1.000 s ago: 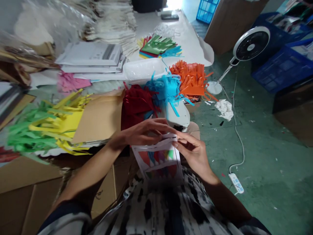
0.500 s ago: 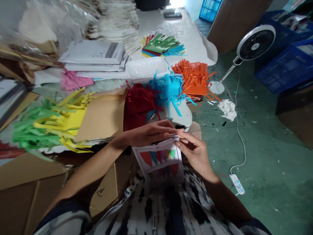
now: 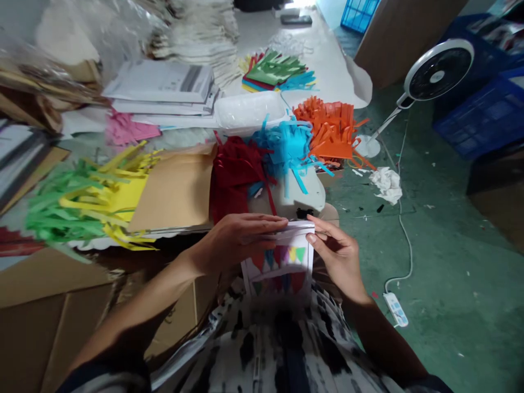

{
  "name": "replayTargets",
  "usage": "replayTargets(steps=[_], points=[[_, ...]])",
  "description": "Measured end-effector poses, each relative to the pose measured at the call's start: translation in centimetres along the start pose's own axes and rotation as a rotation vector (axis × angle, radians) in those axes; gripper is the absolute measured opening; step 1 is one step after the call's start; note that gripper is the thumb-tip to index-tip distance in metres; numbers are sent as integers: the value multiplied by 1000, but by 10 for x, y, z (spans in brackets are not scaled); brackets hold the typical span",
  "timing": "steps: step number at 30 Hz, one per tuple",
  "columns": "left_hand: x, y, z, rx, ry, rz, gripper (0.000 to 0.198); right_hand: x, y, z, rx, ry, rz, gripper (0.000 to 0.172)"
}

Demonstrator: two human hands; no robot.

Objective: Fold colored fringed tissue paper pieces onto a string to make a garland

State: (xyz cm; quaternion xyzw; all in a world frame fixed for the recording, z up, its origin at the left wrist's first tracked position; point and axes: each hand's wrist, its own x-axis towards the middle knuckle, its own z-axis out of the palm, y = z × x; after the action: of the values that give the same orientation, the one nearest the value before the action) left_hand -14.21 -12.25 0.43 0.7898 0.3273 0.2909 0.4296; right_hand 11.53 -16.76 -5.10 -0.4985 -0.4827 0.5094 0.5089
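Both hands hold a white printed sheet [image 3: 278, 265] showing coloured pennant flags, with its top edge folded over. My left hand [image 3: 241, 240] lies across that fold, fingers extended towards the middle. My right hand [image 3: 335, 256] pinches the sheet's right corner between thumb and fingers. Just beyond the hands sit a bundle of cyan fringed paper [image 3: 286, 147] and a dark red fringed bundle [image 3: 235, 177]. An orange fringed bundle [image 3: 327, 131] lies further right. The sheet's lower part is blurred against my patterned shirt [image 3: 278, 355].
A green and yellow fringed bundle [image 3: 90, 202] lies on the left beside a cardboard sheet [image 3: 176, 188]. Stacked papers [image 3: 159, 82] and a clear plastic tray [image 3: 249, 109] stand behind. To the right are a fan [image 3: 438, 76], a power strip [image 3: 395, 308] and crumpled paper [image 3: 387, 185] on the green floor.
My hands have moved slightly apart, and my left hand now lies flatter along the fold. The sheet sits a little higher and more upright, and the whole scene has shifted right in view.
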Motion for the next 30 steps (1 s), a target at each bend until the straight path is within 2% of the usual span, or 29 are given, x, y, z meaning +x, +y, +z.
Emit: replayTargets(steps=[5,8,10,13,15,18,22,26,30], points=[[3,-4,5,-242,22,-68,34,-6,-2,-2,-12,-23,-31,33],[4,-1,6,-300,49,-93,30,-7,-6,-4,-54,-70,-82,40],[4,2,7,-308,21,-82,31,-5,-11,-6,-120,-107,-151,41],[5,6,7,-308,-69,-24,34,-2,-18,-9,-222,-161,-264,29],[5,7,7,-302,-85,8,35,0,-22,-12,-261,-171,-295,23],[2,7,11,-263,50,-5,30,0,-23,-16,-270,-123,-298,23],[-5,5,21,-322,258,-106,28,-2,-19,-26,-266,-83,-306,25],[-9,6,32,-410,315,-169,23,-1,-23,-34,-295,-173,-282,27],[-8,6,40,-435,270,-144,23,4,-35,-35,-365,-296,-344,33]])
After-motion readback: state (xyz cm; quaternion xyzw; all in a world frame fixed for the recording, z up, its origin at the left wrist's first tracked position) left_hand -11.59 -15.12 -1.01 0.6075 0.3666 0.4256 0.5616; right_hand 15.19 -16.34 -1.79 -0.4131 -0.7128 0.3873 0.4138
